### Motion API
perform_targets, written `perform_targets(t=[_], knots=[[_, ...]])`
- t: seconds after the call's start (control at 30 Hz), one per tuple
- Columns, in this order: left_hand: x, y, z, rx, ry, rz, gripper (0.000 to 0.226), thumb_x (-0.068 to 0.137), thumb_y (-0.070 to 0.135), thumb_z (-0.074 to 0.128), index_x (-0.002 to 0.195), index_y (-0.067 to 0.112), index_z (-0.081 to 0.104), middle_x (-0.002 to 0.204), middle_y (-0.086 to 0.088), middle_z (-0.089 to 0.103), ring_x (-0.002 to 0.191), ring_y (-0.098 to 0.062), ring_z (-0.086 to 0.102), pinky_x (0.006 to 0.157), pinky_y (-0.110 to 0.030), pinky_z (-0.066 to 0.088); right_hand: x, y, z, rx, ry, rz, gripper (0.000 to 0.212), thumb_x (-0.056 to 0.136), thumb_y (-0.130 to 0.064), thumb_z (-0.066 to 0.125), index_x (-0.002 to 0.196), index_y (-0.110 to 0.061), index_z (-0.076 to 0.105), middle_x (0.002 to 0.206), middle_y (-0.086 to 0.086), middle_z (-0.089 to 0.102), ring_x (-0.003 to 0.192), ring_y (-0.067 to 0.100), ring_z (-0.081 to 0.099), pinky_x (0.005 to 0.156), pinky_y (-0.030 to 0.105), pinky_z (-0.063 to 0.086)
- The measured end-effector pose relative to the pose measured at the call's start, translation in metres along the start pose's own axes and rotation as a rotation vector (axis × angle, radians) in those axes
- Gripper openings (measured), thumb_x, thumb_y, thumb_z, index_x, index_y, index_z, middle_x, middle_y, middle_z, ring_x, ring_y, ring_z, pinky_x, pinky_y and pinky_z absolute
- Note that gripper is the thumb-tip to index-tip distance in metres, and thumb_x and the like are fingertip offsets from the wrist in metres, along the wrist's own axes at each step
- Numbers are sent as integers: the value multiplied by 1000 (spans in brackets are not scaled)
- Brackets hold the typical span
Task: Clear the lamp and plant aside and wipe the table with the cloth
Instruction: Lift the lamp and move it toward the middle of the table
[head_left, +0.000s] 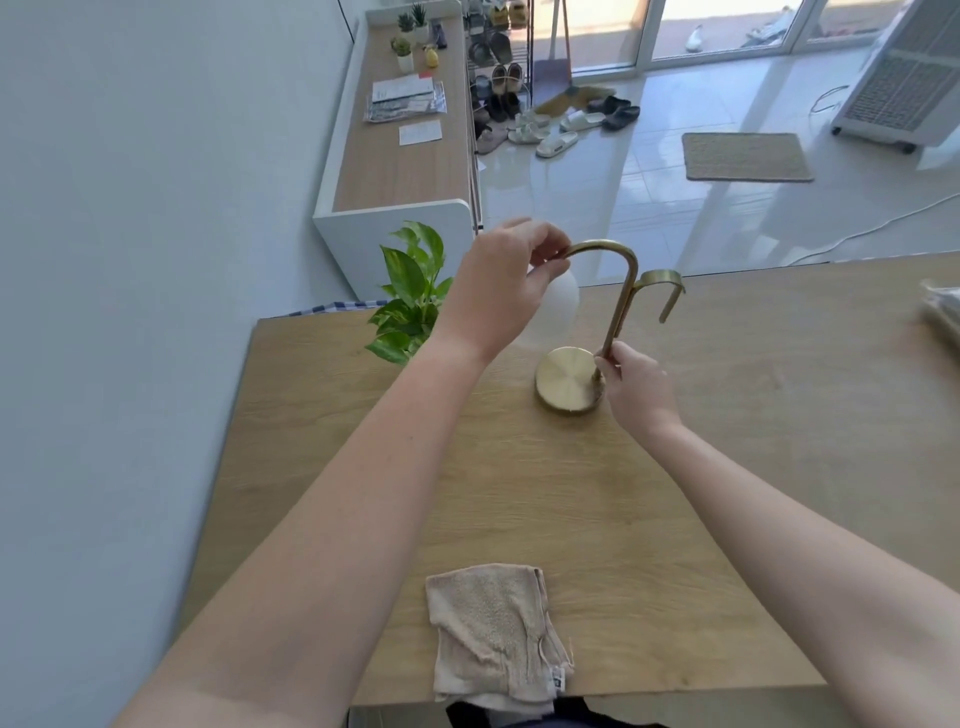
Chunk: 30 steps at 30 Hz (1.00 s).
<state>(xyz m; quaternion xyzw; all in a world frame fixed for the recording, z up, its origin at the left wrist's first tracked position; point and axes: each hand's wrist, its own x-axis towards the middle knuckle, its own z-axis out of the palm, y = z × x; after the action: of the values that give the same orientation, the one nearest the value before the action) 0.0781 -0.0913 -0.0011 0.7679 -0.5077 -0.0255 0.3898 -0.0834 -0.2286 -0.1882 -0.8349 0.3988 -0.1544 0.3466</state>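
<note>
A brass lamp (621, 296) with a round base and a white globe shade stands on the wooden table (727, 467) near its far edge. My left hand (498, 291) pinches the curved top of the lamp's arm, just above the shade. My right hand (631, 387) grips the lamp's stem low down, next to the base. A green leafy plant (413, 296) stands at the table's far left corner, partly hidden behind my left wrist. A folded beige cloth (493, 634) lies at the table's near edge, apart from both hands.
A plastic-wrapped item (940, 312) lies at the table's right edge. Beyond the table stands a low white cabinet (400, 156) with papers and small pots. Further back are a shoe rack, slippers, a floor mat (745, 156) and a white cable on the tiled floor.
</note>
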Motion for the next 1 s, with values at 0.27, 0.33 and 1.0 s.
perform_targets(t=[0.27, 0.33, 1.0], knots=[[-70, 14, -24, -28, -9, 10, 15, 98, 12, 78, 112, 10, 80, 102, 2, 75, 95, -9, 69, 89, -17, 52, -70, -7, 0, 50, -53, -25, 14, 109, -22, 59, 103, -17, 71, 96, -3, 74, 91, 20, 68, 79, 37, 53], [-81, 15, -26, -32, -18, 4, 15, 98, 13, 78, 112, 11, 80, 102, 3, 74, 94, -8, 69, 89, -16, 52, -81, -7, 1, 46, -63, -25, 14, 109, -22, 59, 104, -17, 71, 96, -4, 74, 91, 19, 68, 79, 36, 53], [-125, 35, -14, -68, -60, -6, 13, 98, 19, 79, 110, 21, 80, 101, 13, 73, 94, -2, 68, 90, -34, 59, -138, 10, -7, 23, -51, 24, 14, 109, -22, 58, 103, -20, 70, 92, -9, 73, 88, 17, 67, 80, 42, 55]])
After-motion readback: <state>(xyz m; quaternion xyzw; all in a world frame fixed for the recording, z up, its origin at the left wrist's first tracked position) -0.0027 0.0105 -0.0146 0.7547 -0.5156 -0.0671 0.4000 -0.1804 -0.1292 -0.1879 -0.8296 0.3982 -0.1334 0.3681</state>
